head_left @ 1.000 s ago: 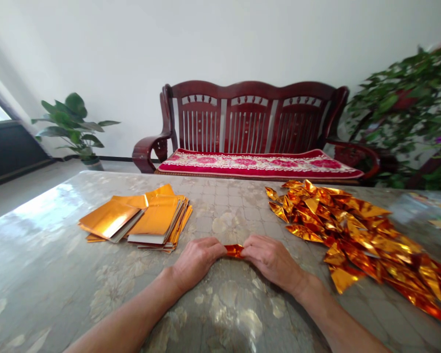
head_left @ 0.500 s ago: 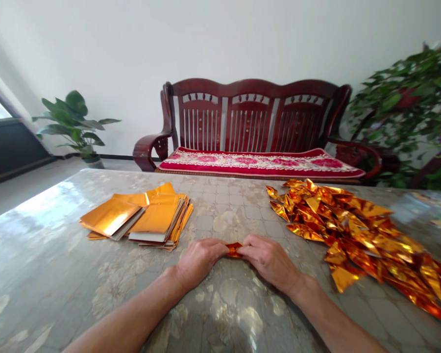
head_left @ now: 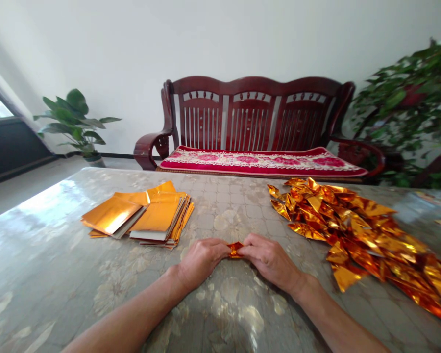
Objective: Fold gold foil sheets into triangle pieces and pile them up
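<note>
A small piece of folded gold foil paper (head_left: 235,249) is held just over the table, between my two hands. My left hand (head_left: 205,260) pinches its left end, with the fingers closed. On the other end, my right hand (head_left: 267,257) has its thumb and fingers closed too. Only the middle of the paper shows; both ends are covered by fingers. To the left lies a stack of flat gold foil sheets (head_left: 156,215), some with pale undersides. A heap of folded foil pieces (head_left: 353,223) spreads to the right.
The table (head_left: 77,289) has a glossy, floral-patterned cover. Behind it stands a dark red wooden bench (head_left: 252,115) with a red floral cushion (head_left: 264,162). A clear plastic bag (head_left: 422,206) lies at the far right. Potted plants (head_left: 77,122) stand to either side.
Both hands keep their grip on the folded foil paper, and its middle looks slightly wider open. The whole view has shifted slightly; the stack and the heap look the same.
</note>
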`<action>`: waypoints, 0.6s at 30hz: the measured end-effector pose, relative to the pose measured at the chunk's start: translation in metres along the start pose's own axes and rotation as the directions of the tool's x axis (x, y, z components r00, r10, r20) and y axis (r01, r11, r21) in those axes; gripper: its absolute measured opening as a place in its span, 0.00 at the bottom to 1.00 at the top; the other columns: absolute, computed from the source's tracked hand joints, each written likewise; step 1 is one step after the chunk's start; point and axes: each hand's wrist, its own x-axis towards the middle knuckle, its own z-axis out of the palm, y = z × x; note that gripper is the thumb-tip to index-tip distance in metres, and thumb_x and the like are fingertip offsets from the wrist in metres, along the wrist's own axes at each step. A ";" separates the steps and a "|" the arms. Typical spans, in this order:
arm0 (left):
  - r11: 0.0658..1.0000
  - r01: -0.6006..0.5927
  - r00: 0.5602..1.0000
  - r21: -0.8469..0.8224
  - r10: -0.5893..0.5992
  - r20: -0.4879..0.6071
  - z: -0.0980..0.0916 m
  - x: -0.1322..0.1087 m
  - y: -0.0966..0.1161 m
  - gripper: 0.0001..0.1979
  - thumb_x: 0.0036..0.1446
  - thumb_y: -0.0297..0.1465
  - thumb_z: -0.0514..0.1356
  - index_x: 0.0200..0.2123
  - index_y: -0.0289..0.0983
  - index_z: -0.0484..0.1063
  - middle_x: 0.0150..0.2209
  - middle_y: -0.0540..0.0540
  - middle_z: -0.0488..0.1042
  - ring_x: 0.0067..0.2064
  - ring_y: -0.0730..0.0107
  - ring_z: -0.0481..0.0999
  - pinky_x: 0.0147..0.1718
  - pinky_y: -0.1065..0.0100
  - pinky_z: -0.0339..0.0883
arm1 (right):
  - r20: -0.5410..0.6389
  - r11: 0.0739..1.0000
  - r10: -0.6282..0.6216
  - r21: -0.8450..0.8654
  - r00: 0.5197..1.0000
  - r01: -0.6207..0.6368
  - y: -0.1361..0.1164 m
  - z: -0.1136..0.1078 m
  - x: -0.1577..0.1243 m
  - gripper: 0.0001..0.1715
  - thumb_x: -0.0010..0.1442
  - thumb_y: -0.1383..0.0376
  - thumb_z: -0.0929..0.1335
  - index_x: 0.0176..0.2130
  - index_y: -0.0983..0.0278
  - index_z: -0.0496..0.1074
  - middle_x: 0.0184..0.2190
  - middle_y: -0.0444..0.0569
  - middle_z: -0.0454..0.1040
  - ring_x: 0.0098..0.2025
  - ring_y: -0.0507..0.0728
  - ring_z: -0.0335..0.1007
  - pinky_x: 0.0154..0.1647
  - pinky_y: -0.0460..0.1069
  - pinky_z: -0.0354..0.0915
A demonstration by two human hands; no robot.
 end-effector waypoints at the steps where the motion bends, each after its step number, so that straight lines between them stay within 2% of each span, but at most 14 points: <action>1: 1.000 0.000 1.000 0.001 0.000 0.001 0.000 0.000 0.000 0.13 0.68 0.29 0.53 0.43 0.41 0.78 0.43 0.47 0.80 0.43 0.70 0.79 0.46 0.72 0.70 | -0.001 1.000 -0.004 0.003 1.000 0.004 0.000 0.000 0.000 0.15 0.69 0.67 0.62 0.44 0.59 0.78 0.34 0.47 0.73 0.37 0.52 0.70 0.39 0.44 0.65; 6: 1.000 -0.017 1.000 -0.023 0.017 -0.019 0.003 0.000 -0.001 0.13 0.68 0.30 0.53 0.44 0.42 0.78 0.42 0.48 0.80 0.43 0.71 0.79 0.44 0.73 0.70 | -0.015 1.000 -0.015 0.026 1.000 0.016 -0.002 -0.001 0.002 0.15 0.69 0.67 0.62 0.44 0.59 0.78 0.34 0.47 0.74 0.37 0.52 0.71 0.39 0.45 0.67; 14: 0.992 -0.030 0.989 -0.119 0.012 -0.149 0.008 0.002 0.000 0.12 0.68 0.32 0.55 0.45 0.42 0.78 0.42 0.47 0.81 0.43 0.70 0.80 0.44 0.72 0.72 | -0.096 0.997 -0.036 0.058 0.995 0.042 -0.005 0.001 0.003 0.16 0.68 0.70 0.62 0.45 0.59 0.77 0.37 0.49 0.77 0.40 0.53 0.74 0.41 0.46 0.70; 18: 0.989 -0.031 0.984 -0.144 0.004 -0.179 0.011 0.001 -0.002 0.11 0.67 0.33 0.56 0.43 0.40 0.79 0.41 0.47 0.82 0.41 0.70 0.80 0.42 0.72 0.72 | -0.131 0.998 -0.049 0.042 0.990 0.055 -0.007 0.004 0.003 0.16 0.67 0.71 0.61 0.45 0.60 0.77 0.37 0.49 0.77 0.39 0.53 0.74 0.41 0.46 0.71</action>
